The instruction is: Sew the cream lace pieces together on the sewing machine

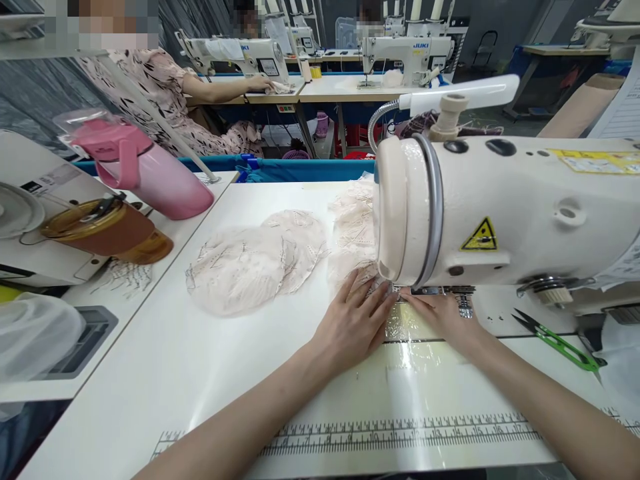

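My left hand [353, 320] lies with its fingers spread on pale lace fabric [353, 230] beside the sewing machine head [410, 207]. Its fingertips reach the presser foot area, which the head partly covers. From the other side, my right hand [445, 317] reaches under the machine, stretched out flat close to the needle plate [403, 320]. The machine head hides some of its fingers, and whether they touch fabric is not visible. More round pale lace pieces [245, 267] with loose dark thread ends lie to the left of my hands.
Green thread snips [563, 343] lie right of my right hand. A printed ruler [400, 430] runs along the table's front. At left stand a pink tumbler [150, 167] and an amber cup [105, 230]. Across the way, a person [165, 93] works at another sewing machine [235, 53].
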The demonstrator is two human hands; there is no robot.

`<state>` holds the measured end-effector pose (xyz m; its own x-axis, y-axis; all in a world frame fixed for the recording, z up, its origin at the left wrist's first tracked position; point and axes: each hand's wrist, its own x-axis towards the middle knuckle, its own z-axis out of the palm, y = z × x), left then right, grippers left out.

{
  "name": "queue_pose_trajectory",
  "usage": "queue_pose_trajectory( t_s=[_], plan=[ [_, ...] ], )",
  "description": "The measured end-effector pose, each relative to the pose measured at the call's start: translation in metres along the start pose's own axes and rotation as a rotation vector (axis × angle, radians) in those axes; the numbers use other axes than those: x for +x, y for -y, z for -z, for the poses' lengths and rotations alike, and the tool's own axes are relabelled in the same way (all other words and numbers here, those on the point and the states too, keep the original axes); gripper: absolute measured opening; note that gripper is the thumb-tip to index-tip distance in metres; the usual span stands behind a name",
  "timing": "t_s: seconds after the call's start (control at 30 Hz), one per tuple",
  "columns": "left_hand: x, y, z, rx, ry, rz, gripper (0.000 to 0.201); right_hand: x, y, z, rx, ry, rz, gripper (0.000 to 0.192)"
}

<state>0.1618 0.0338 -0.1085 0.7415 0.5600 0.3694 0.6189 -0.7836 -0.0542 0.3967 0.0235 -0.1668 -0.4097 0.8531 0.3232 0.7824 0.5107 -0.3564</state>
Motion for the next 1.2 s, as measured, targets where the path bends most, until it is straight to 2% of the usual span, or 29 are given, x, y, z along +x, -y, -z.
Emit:
queue_pose_trajectory(
  t_s=[0.17,0.37,0.47,0.6,0.83,1.2],
  plan=[
    [0.002,-0.001,0.0,0.036,-0.015,-0.002,0.034,0.006,0.003,0.002,-0.057,-0.017,-0.006,0.033],
    [0.0,-0.003,-0.004,0.103,-0.072,-0.125,0.029,0.014,0.025,0.022,-0.142,-0.05,-0.025,0.029],
    [-0.001,-0.002,-0.005,0.069,-0.05,-0.072,0.03,0.016,0.037,0.029,-0.209,-0.076,-0.007,0.03],
    [0.0,0.0,-0.004,-0.019,0.01,0.007,0.034,0.018,0.047,0.033,-0.18,-0.094,-0.019,0.03],
    [0.001,-0.001,-0.001,-0.045,0.005,0.055,0.033,0.019,0.046,0.036,-0.021,-0.041,-0.062,0.029],
    [0.003,-0.001,-0.003,-0.014,0.008,0.088,0.036,0.016,0.048,0.031,-0.087,-0.01,-0.051,0.037]
  ],
)
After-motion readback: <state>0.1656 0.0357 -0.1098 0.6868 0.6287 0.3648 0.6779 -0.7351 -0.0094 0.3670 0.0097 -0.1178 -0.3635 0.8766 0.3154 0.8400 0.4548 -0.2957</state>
